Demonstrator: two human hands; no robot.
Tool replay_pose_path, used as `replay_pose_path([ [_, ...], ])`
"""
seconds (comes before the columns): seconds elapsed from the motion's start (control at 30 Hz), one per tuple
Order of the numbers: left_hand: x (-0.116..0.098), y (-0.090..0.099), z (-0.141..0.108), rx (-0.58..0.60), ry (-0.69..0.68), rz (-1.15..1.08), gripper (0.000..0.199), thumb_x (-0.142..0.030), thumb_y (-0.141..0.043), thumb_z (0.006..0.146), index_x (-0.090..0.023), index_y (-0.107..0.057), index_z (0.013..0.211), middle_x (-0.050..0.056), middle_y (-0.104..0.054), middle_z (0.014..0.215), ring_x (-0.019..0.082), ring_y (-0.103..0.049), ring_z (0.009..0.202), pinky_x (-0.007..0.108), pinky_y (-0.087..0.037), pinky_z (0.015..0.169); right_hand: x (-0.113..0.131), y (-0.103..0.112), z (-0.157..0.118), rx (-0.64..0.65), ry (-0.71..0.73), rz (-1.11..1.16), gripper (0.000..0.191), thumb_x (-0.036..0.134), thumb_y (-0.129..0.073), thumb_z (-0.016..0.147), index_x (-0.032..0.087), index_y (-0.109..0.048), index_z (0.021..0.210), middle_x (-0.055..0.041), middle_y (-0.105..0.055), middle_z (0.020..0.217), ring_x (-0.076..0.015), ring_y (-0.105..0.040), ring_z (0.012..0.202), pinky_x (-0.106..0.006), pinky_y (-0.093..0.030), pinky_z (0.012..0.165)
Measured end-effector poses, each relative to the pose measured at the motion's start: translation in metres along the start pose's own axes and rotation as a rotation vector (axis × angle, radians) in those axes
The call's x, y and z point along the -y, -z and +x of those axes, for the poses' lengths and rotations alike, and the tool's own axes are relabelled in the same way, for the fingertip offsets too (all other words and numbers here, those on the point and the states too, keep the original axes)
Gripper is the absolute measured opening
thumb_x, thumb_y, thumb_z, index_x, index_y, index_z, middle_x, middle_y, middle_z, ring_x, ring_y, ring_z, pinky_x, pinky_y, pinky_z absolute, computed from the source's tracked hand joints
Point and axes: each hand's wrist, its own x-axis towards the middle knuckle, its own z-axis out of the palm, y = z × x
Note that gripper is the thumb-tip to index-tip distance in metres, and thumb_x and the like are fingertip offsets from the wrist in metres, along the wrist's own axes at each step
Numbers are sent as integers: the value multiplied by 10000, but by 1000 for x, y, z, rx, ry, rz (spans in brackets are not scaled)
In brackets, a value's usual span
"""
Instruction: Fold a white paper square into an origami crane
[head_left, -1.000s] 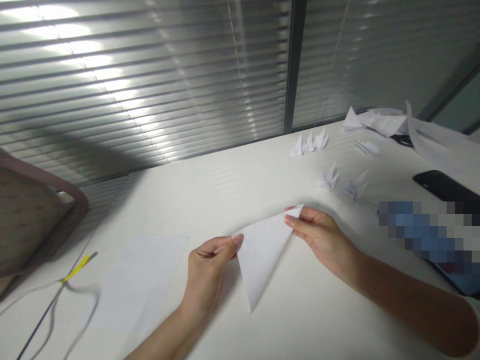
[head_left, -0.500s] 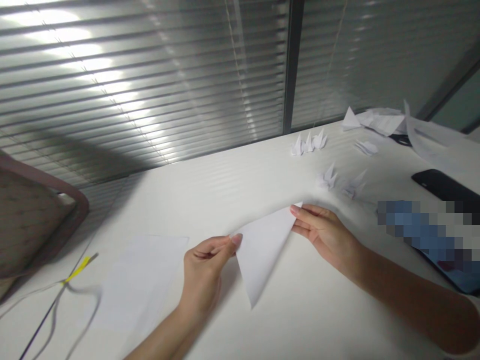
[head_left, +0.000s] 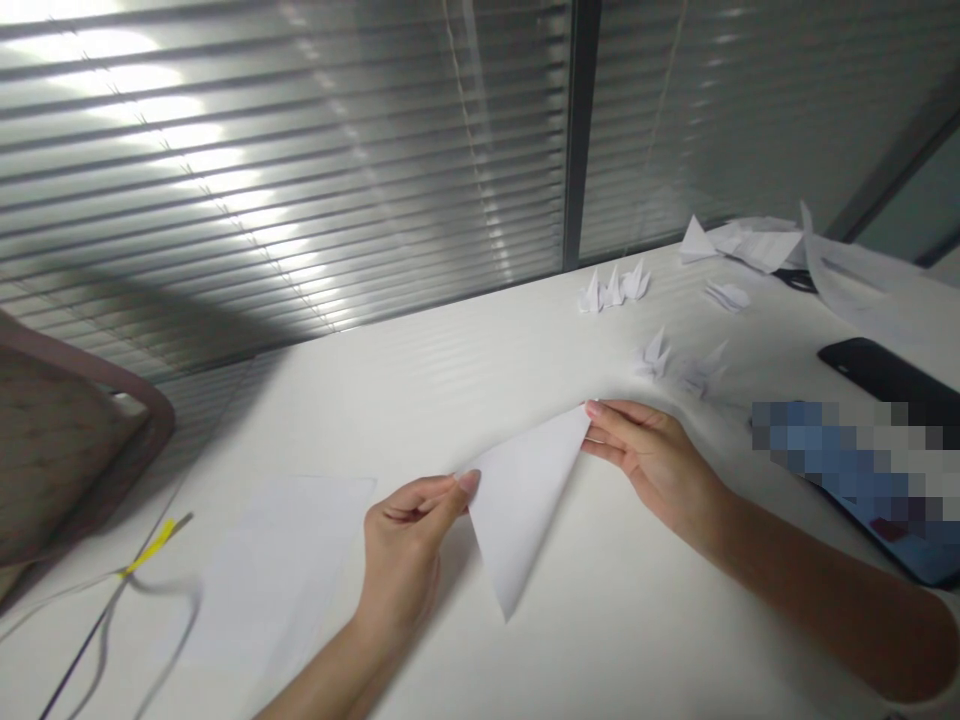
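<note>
A white sheet of paper folded into a triangle is held up over the table, one point hanging downward. My left hand pinches its upper left corner between thumb and fingers. At the upper right corner, my right hand grips the paper with its thumb on the near face and the fingers behind. Beyond my right hand stand two folded paper cranes, the right one blurred. Three more paper cranes stand in a row farther back. A flat folded paper piece lies to their right.
White paper sheets lie at left, near a cable with a yellow tie. A bag stands at the left edge. At right are a dark phone-like object, a partly pixelated device and loose papers. Window blinds border the table's back.
My right thumb has slid up to the very tip of the paper's right corner. The left hand keeps its pinch. The whole view has shifted slightly.
</note>
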Motion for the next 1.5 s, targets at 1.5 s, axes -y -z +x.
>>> replay_pose_path([
  [1.5,-4,-5,1,13,113,-75,206,-264,-866,522,-168,-687,559,-24,-613,551,100,-526,582,214,-418,576,7,-5,-6,57,158,-81,123,331,-758,714,220,-754,768,-32,-738,818,-197,-662,816,-429,-521,877],
])
